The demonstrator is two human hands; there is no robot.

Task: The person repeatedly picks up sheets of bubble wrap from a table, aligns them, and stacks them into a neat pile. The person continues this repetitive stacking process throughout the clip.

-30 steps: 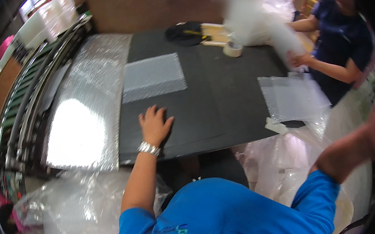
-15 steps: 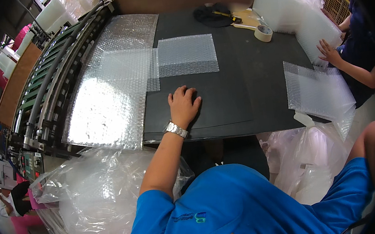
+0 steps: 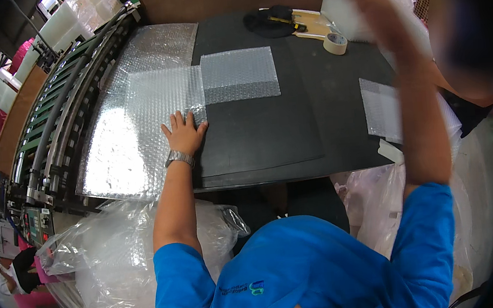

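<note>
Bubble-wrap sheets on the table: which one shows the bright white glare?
The long sheet beside the roller conveyor, far left; the middle sheet and right-hand sheet show no such glare.

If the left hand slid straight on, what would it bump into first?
Probably the brown board; only flat bubble wrap seems to lie between it and the left hand, though depth is hard to judge.

blue shirt [image 3: 322, 259] | green-and-blue chest emblem [image 3: 257, 288] | dark lettering [image 3: 234, 288] beside it | wording too small to read
</note>
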